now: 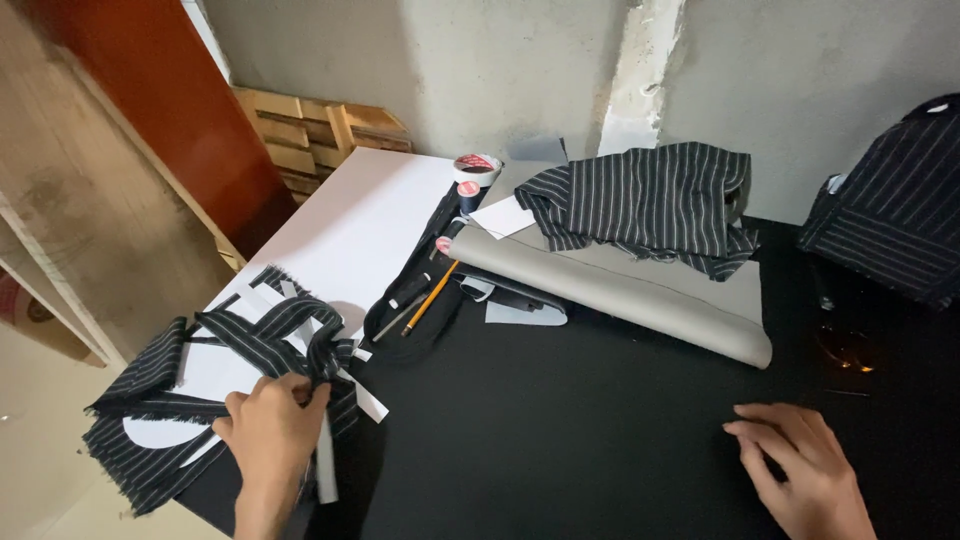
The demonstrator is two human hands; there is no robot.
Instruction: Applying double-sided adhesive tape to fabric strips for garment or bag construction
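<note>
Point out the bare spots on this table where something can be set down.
The widest free patch is the black cloth between the left hand and the right hand, below the grey roll. The white sheet is bare near the tape roll. It is crowded around the striped fabric scraps and pencil.

Hardly anything here counts as a package, label, sign or screen. The one clear item is a roll of tape (477,168) in the upper middle of the frame, standing at the far edge of the white board: round, white on the outside, with a red and white printed label on its top face. At the far left edge of the frame, about mid-height, a small red and white patch (8,296) shows on the pale surface; whether it is a sticker cannot be told.
</note>
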